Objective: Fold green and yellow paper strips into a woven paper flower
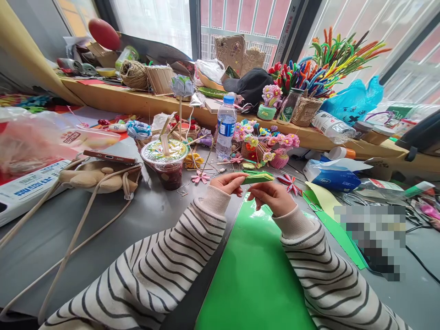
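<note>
Both of my hands pinch a small folded strip of green paper (257, 178) held just above the grey table. My left hand (227, 183) grips its left end with thumb and fingers. From below and to the right, my right hand (271, 197) holds the strip. Striped sleeves cover both forearms. Under my wrists lies a large sheet of green paper (252, 275), running toward me.
A lidded drink cup (167, 161) and a water bottle (226, 127) stand beyond my hands. Small flower pots (266, 147), a tissue pack (335, 178), scissors (313, 206), a phone on a plush bag (103, 172) and pipe cleaners (330, 59) crowd the table and sill.
</note>
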Tool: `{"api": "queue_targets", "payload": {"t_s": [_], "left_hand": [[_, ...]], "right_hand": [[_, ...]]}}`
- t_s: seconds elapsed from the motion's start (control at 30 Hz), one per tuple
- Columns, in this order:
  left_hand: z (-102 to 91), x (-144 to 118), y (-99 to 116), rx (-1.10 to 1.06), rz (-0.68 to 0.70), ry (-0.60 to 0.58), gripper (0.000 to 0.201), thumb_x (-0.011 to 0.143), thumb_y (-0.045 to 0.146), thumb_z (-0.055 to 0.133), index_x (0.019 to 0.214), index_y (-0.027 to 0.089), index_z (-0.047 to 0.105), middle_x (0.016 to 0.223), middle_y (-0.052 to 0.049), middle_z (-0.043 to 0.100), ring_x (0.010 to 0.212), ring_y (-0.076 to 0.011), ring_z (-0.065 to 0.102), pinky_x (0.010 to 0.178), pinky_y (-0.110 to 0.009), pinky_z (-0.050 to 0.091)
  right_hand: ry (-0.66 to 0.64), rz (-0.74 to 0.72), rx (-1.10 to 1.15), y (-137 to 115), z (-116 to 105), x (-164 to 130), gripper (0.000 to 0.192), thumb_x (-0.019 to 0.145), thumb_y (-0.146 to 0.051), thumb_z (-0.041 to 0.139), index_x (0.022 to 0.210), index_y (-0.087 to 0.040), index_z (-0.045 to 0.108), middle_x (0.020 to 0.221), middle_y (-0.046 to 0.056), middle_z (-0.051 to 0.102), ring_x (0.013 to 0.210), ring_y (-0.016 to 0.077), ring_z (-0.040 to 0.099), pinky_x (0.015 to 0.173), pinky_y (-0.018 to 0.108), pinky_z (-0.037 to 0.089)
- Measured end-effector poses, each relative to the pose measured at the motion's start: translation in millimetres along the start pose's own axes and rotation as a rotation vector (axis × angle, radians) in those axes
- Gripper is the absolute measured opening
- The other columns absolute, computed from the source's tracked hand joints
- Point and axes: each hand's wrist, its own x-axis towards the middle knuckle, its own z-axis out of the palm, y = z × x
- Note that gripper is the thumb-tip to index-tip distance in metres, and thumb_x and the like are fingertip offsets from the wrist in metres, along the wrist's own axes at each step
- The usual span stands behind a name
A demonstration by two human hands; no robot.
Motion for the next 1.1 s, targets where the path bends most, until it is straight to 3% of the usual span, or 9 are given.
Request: {"api": "queue_targets", "payload": {"t_s": [0.13,0.33,0.43,0.57,0.7,0.83,0.93,1.0,1.1], "left_hand": [[-2.7,1.4,-0.8,-0.073,-0.126,-0.109,0.026,0.052,0.028,0.068,0.074,0.014,0.065,0.041,0.003,0.051,0.038,-0.0052,0.045,0.039,-0.019,0.037],[-0.8,-1.4,2.6,-0.099,-0.304,-0.250,0.029,0.052,0.026,0.068,0.076,0.010,0.064,0.045,0.003,0.051,0.040,-0.0027,0.042,0.039,-0.017,0.033],[0.1,-2.3,3.5,-0.126,-0.368,-0.258,0.029,0.051,0.023,0.070,0.075,0.008,0.063,0.044,0.003,0.048,0.039,-0.0020,0.041,0.037,-0.015,0.030],[-1.4,-3.2,5.0,-0.211,-0.439,-0.353,0.027,0.051,0.021,0.070,0.074,0.009,0.064,0.046,0.002,0.048,0.038,0.0006,0.037,0.032,-0.010,0.023],[-3.2,-3.8,5.8,-0.286,-0.456,-0.421,0.026,0.053,0.022,0.068,0.076,0.011,0.065,0.052,0.002,0.049,0.037,0.0045,0.031,0.030,-0.006,0.017],[-5.7,-0.6,3.3,-0.253,-0.478,-0.376,0.028,0.047,0.022,0.072,0.072,0.012,0.066,0.048,0.003,0.049,0.036,0.0031,0.036,0.031,-0.006,0.023],[-5.5,0.7,4.5,-0.150,-0.405,-0.338,0.029,0.045,0.026,0.073,0.069,0.012,0.066,0.041,0.003,0.048,0.036,-0.0012,0.041,0.032,-0.010,0.029],[-3.7,-1.0,8.0,-0.068,-0.326,-0.337,0.030,0.045,0.028,0.072,0.068,0.011,0.065,0.037,0.003,0.048,0.035,-0.0034,0.042,0.033,-0.013,0.033],[-0.4,-6.8,14.1,0.093,-0.154,-0.353,0.025,0.053,0.030,0.067,0.070,0.011,0.065,0.037,0.003,0.049,0.035,-0.0050,0.045,0.036,-0.016,0.037]], "right_hand": [[-0.059,-0.098,-0.128,2.8,-10.7,0.9,0.019,0.070,-0.032,0.054,0.075,-0.014,0.059,0.061,0.002,0.061,0.039,0.0063,0.048,0.038,0.022,0.044],[-0.111,-0.406,-0.429,-3.0,-28.3,-0.7,0.020,0.075,-0.028,0.048,0.072,-0.014,0.062,0.061,0.005,0.062,0.047,0.0100,0.053,0.045,0.024,0.046],[-0.155,-0.495,-0.536,-9.9,-30.2,-2.9,0.025,0.077,-0.028,0.043,0.069,-0.014,0.062,0.061,0.007,0.062,0.053,0.0127,0.056,0.050,0.026,0.047],[-0.157,-0.552,-0.591,-18.6,-25.4,-6.7,0.024,0.079,-0.025,0.042,0.071,-0.015,0.062,0.061,0.005,0.063,0.056,0.0124,0.058,0.054,0.025,0.048],[-0.072,-0.660,-0.700,-21.9,-21.1,-7.1,0.022,0.079,-0.022,0.042,0.071,-0.018,0.063,0.065,0.004,0.063,0.060,0.0117,0.057,0.056,0.024,0.046],[0.107,-0.799,-0.894,-19.1,-21.4,-6.0,0.024,0.079,-0.022,0.042,0.071,-0.020,0.065,0.076,0.006,0.061,0.069,0.0142,0.053,0.063,0.028,0.044],[0.200,-0.735,-0.988,-15.6,-21.6,-7.2,0.025,0.078,-0.021,0.042,0.071,-0.020,0.066,0.077,0.008,0.058,0.061,0.0125,0.051,0.054,0.026,0.041],[0.151,-0.641,-0.934,-14.1,-21.3,-8.5,0.023,0.078,-0.021,0.042,0.075,-0.019,0.066,0.070,0.007,0.058,0.058,0.0121,0.052,0.051,0.025,0.041],[0.022,-0.439,-0.657,-14.9,-21.7,-9.4,0.016,0.073,-0.025,0.051,0.079,-0.017,0.063,0.071,0.005,0.062,0.065,0.0139,0.057,0.059,0.025,0.045]]}}
